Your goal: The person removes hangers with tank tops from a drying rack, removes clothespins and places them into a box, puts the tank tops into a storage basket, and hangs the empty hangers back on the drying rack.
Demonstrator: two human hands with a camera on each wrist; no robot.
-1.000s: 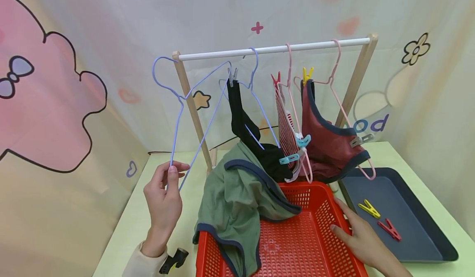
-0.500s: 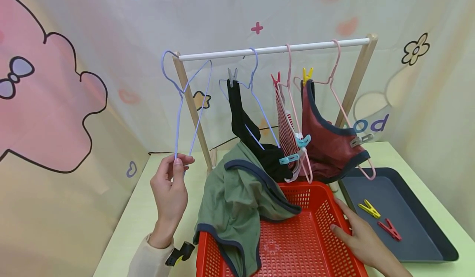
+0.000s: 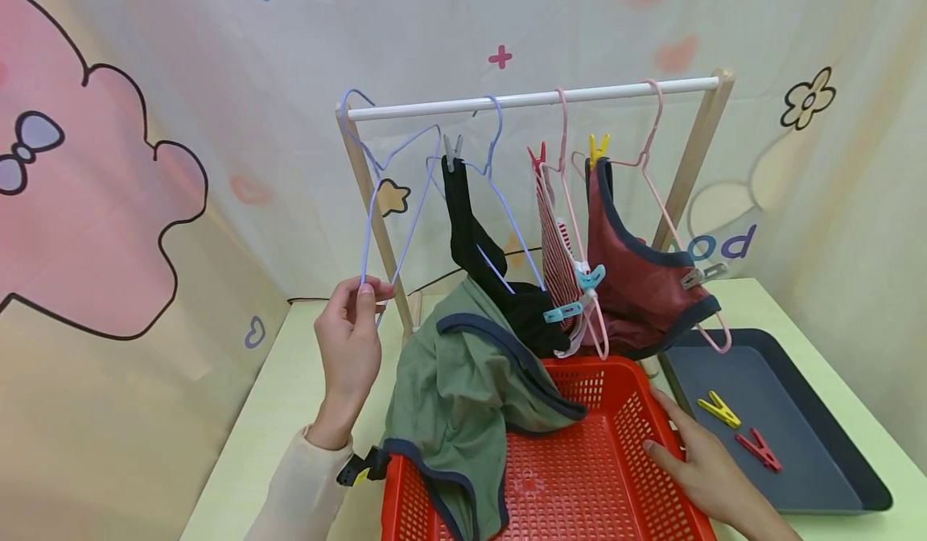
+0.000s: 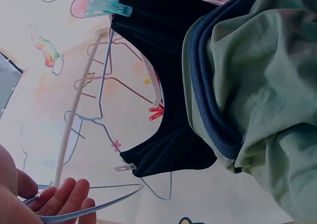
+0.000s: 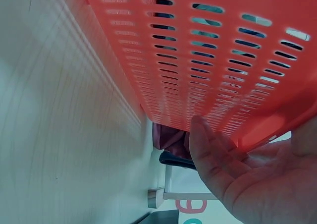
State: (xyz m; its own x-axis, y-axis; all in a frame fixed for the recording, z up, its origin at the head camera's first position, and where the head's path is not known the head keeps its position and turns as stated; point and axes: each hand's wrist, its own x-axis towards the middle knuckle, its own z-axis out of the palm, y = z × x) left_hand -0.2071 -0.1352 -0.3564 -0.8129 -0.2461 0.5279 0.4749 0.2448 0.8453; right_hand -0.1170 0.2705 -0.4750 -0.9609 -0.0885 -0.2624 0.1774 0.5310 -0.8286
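My left hand (image 3: 351, 348) pinches the lower end of a bare blue clothes hanger (image 3: 368, 235). That hanger's hook overlaps the left end of the white rail (image 3: 427, 109); whether it bears on the rail I cannot tell. In the left wrist view, the blue wire runs between thumb and fingers. My right hand (image 3: 702, 460) grips the right rim of a red basket (image 3: 565, 476), thumb on the inner side. Its fingers (image 5: 213, 154) lie along the outer wall in the right wrist view. Green underwear (image 3: 452, 388) with navy trim drapes over the basket's left rim.
On the rail hang black underwear (image 3: 467, 227) on a blue hanger, a red-striped garment (image 3: 556, 243) and maroon underwear (image 3: 623, 267) on pink hangers, all clipped. A grey tray (image 3: 804, 476) at right holds a yellow clothespin (image 3: 719, 409) and a red clothespin (image 3: 759, 450).
My left hand has moved right and up with the blue hanger, bringing its hook from left of the rail to the rail's left end. My right hand and the basket have stayed put.
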